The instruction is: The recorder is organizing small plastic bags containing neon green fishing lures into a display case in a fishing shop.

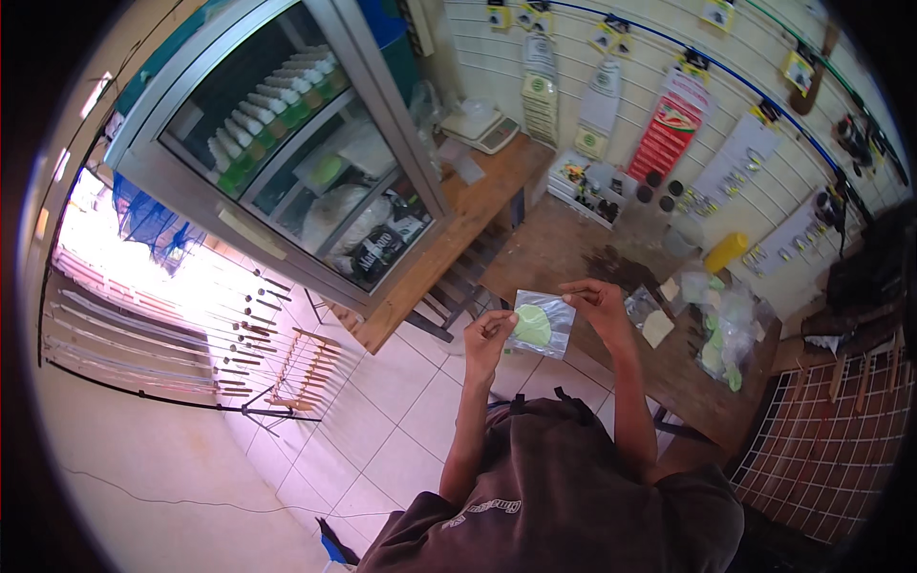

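Note:
Between my hands hangs a clear plastic bag [563, 344] with a flat, round, pale green piece [532, 326] in it. My left hand [489, 336] pinches the bag's left side at the green piece's edge. With thumb and finger, my right hand [598, 304] holds the bag's top right corner. To the right, a cream-coloured flat piece [657, 329] lies on the wooden table [716, 408] near a small clear bag [641, 306]. Farther right on it is a heap of clear plastic bags [738, 322] with green and cream pieces.
A glass-fronted cabinet [286, 254] stands on a wooden bench [458, 229] at the upper left, a digital scale [481, 130] beside it. A yellow bottle [726, 251] and a white box [584, 200] stand at the table's back. Left, a rack with fishing rods [304, 369] stands on the tiled floor.

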`<action>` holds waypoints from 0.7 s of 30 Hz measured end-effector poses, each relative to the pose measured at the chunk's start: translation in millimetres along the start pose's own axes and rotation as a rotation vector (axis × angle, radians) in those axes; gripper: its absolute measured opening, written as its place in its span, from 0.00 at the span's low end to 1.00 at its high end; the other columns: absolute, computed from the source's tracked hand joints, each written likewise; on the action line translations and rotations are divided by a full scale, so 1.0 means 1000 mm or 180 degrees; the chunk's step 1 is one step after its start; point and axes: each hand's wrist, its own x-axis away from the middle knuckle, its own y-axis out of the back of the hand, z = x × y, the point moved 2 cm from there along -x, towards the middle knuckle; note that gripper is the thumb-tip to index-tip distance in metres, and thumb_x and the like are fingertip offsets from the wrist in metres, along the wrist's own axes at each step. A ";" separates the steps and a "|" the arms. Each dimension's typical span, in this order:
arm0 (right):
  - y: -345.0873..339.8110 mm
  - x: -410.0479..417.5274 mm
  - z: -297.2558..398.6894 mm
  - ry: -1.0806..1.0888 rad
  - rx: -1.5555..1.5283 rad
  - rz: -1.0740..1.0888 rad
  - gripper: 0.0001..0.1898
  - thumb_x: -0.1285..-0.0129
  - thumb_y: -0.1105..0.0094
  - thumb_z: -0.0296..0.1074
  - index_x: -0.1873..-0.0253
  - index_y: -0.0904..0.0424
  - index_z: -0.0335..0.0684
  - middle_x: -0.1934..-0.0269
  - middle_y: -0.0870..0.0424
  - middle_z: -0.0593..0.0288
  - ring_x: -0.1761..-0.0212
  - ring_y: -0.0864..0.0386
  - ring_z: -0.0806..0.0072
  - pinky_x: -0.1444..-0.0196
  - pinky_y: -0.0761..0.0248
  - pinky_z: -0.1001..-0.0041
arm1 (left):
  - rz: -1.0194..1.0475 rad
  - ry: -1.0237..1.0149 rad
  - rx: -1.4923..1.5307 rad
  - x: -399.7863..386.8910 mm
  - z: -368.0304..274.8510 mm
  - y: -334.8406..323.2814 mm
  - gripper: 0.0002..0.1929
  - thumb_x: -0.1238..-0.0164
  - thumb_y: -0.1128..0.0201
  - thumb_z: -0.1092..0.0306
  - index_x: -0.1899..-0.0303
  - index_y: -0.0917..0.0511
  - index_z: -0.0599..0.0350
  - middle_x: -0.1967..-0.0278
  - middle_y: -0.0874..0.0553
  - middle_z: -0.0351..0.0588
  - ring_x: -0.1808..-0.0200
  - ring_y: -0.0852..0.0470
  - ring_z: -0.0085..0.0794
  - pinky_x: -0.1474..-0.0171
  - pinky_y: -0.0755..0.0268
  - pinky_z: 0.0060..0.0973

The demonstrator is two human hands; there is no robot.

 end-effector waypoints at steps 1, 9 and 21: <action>-0.011 -0.007 0.000 0.0000 0.0082 0.0075 0.11 0.40 0.35 0.24 0.52 0.17 0.30 0.64 0.13 0.56 0.63 0.18 0.82 0.61 0.29 0.82 | -0.0036 -0.0025 0.0017 -0.004 -0.003 0.011 0.08 0.35 0.33 0.71 0.58 0.18 0.65 0.66 0.14 0.41 0.65 0.20 0.18 0.59 0.31 0.16; -0.128 -0.062 0.010 0.0135 -0.0322 0.0592 0.11 0.38 0.37 0.24 0.51 0.18 0.31 0.62 0.13 0.55 0.62 0.18 0.82 0.59 0.28 0.82 | -0.0842 -0.0310 0.0042 -0.007 -0.042 0.111 0.09 0.35 0.33 0.71 0.57 0.18 0.67 0.65 0.14 0.42 0.64 0.20 0.19 0.58 0.30 0.17; -0.349 -0.114 0.117 0.1666 0.0078 0.1084 0.12 0.42 0.33 0.25 0.52 0.18 0.30 0.61 0.15 0.57 0.61 0.18 0.78 0.57 0.26 0.79 | -0.2656 -0.0951 0.0228 0.044 -0.080 0.218 0.10 0.33 0.34 0.70 0.57 0.19 0.68 0.69 0.15 0.41 0.67 0.22 0.17 0.62 0.32 0.18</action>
